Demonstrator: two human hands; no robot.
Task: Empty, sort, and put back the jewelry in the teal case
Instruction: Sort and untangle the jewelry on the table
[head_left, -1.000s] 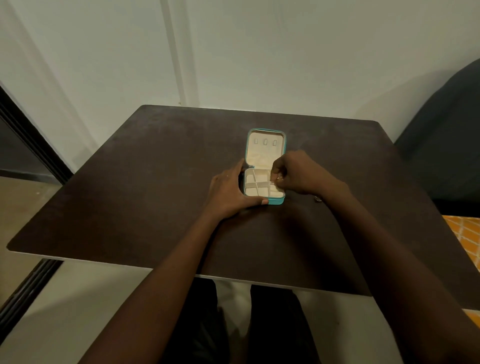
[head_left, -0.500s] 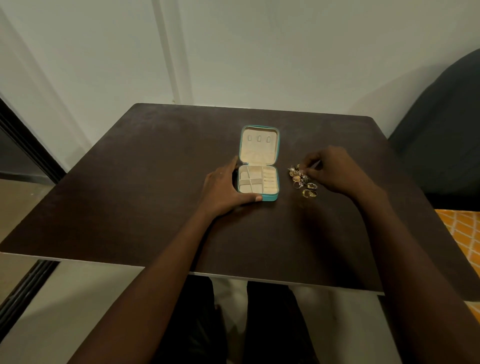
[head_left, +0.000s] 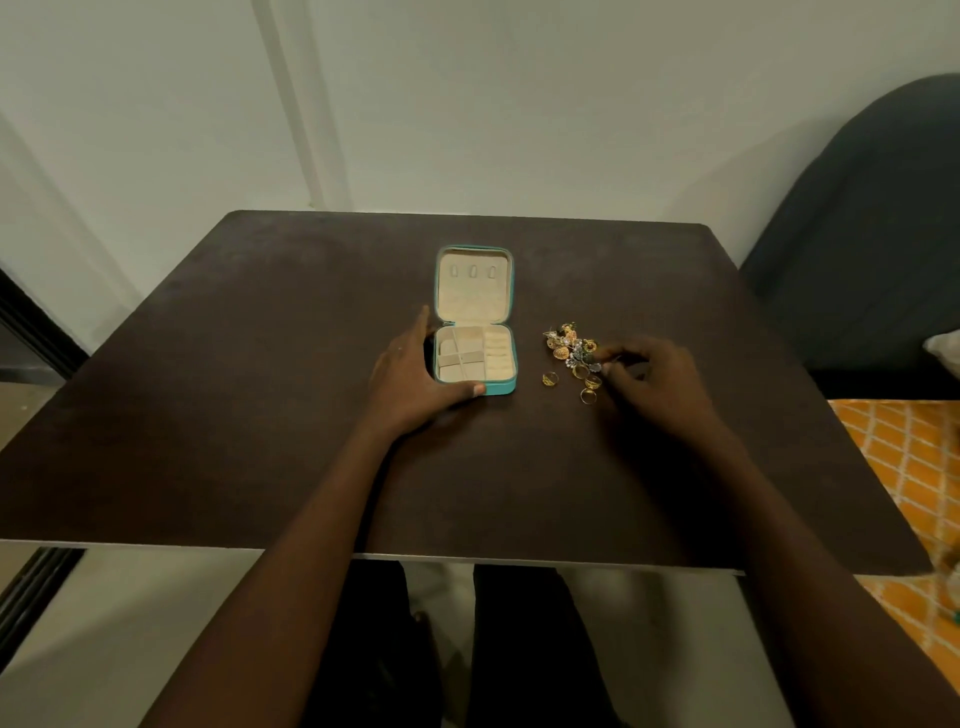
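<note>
A dark brown counter (head_left: 260, 415) stood against a pale wall (head_left: 519, 104), with a dark upholstered seat (head_left: 857, 234) to its right and an orange patterned cloth (head_left: 909, 467) below that. Nothing lay between the hands and the things they worked on.

The teal case (head_left: 475, 322) lay open near the middle of the counter, lid flat toward the wall, its cream lining showing three small loops in the lid and bare divided compartments in the base. The left hand (head_left: 410, 374) rested against the case's left side, fingers fairly straight, thumb along the near edge.

Just right of the case lay the jewelry pile (head_left: 569, 345), gold and silvery pieces heaped together, with a few gold rings (head_left: 549, 379) scattered nearer. The right hand (head_left: 654, 379) had curled fingers at the pile's near right edge; whether that grip pinched a piece could not be told.
</note>
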